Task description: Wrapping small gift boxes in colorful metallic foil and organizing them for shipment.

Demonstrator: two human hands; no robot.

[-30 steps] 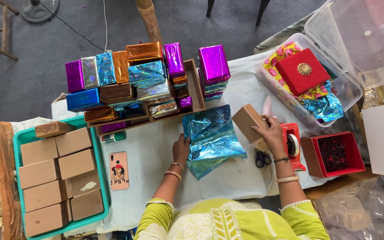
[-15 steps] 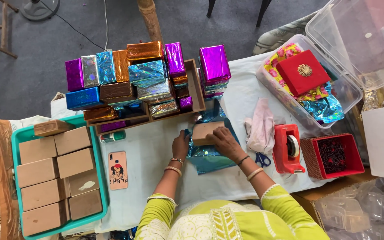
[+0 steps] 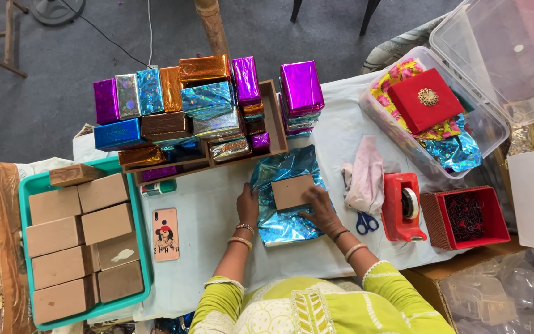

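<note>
A plain brown box (image 3: 292,190) lies on a sheet of shiny blue wrapping foil (image 3: 284,170) spread on the white-covered table. My right hand (image 3: 321,209) rests on the box's near right corner, fingers pressing it down. My left hand (image 3: 248,205) lies on the foil's left edge, touching the box's left side. Neither hand grips anything.
A wooden tray (image 3: 275,121) with a pile of foil-wrapped boxes (image 3: 202,102) stands behind the foil. A green tray (image 3: 139,229) of brown boxes sits left, with a phone (image 3: 165,234) beside it. To the right are a pink cloth (image 3: 364,176), scissors (image 3: 366,221), red tape dispenser (image 3: 402,206) and red box (image 3: 465,216).
My right hand carried the brown box from beside the tape dispenser leftward and set it down on the blue foil. My left hand stayed at the foil's left edge.
</note>
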